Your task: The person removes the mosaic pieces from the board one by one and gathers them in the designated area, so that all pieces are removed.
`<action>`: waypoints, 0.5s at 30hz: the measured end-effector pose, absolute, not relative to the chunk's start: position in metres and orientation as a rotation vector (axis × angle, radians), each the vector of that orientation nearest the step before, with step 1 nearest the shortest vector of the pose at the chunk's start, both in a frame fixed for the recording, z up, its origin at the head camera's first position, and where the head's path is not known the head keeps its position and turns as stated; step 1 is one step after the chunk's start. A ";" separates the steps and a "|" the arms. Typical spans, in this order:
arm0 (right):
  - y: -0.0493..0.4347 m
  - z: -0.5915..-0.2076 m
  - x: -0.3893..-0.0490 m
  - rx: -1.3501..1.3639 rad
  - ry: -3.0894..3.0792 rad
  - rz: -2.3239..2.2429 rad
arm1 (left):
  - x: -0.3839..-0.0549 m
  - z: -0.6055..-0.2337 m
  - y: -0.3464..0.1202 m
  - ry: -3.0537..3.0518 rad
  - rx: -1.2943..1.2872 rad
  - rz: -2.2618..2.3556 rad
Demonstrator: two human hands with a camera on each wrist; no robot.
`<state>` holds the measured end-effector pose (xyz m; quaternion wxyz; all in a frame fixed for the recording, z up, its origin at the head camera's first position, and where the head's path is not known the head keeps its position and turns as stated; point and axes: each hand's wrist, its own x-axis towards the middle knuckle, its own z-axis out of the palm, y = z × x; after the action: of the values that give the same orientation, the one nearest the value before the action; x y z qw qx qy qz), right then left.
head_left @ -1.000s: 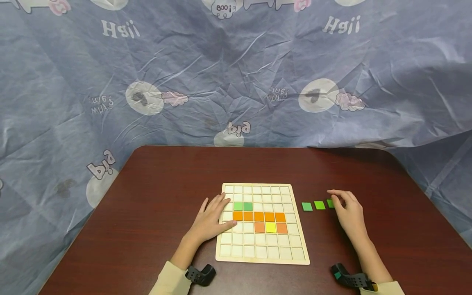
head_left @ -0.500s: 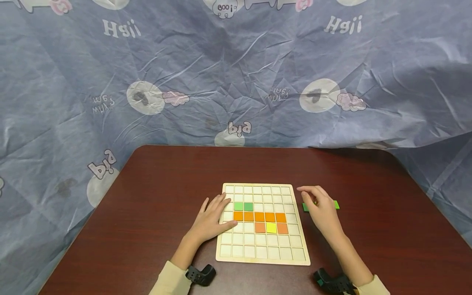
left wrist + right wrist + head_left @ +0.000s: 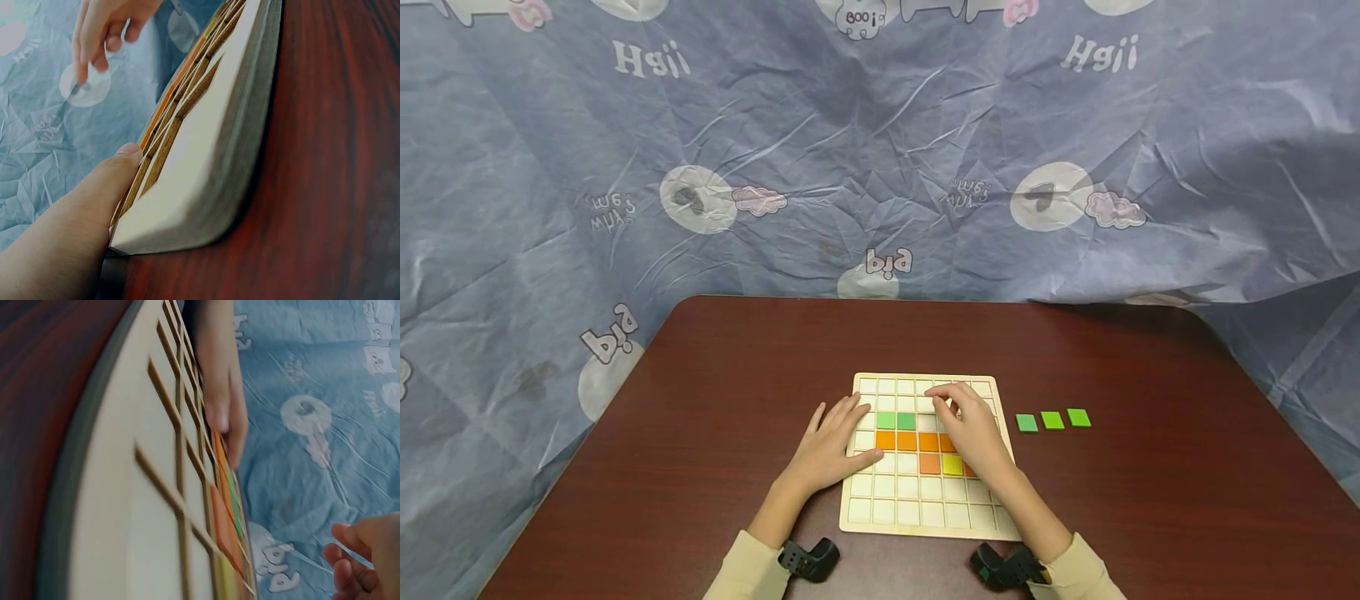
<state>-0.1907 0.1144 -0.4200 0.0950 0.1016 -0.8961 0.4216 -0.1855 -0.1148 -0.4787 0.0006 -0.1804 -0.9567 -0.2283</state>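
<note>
My left hand [image 3: 827, 446] rests on the left edge of a pale wooden grid board [image 3: 917, 518], fingers spread and thumb over the squares. In the left wrist view its thumb [image 3: 115, 175] lies along the board's side. Two green square tiles [image 3: 886, 421] sit side by side in the board, above a row of orange tiles [image 3: 906, 441]. Below these is a yellow tile [image 3: 952, 464] between salmon ones [image 3: 929, 463]. Over the board's upper right hovers my right hand [image 3: 973, 429], thumb and index fingertips close together. Whether a tile is between them cannot be seen.
Right of the board, three loose green tiles [image 3: 1052, 420] lie in a row on the dark red-brown table [image 3: 760, 350]. A wrinkled blue patterned cloth [image 3: 820, 167] hangs behind the table. Each wrist carries a black strapped device [image 3: 808, 560].
My right hand has travelled left from the right end of the loose green tiles to above the board. Those three tiles are now uncovered. The left hand has stayed put.
</note>
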 end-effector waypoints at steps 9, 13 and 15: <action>0.091 -0.444 -0.197 0.296 -2.699 1.338 | -0.186 -0.479 -0.114 -3.016 -0.549 -0.693; 0.088 -0.453 -0.199 0.291 -2.697 1.361 | -0.186 -0.479 -0.114 -3.011 -0.551 -0.695; 0.088 -0.456 -0.199 0.293 -2.694 1.376 | -0.186 -0.479 -0.114 -3.011 -0.555 -0.701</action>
<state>-0.1988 0.0882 -0.4562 0.0510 0.0964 -0.8852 0.4522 -0.1857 -0.1142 -0.4787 0.0004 -0.1767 -0.9586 -0.2232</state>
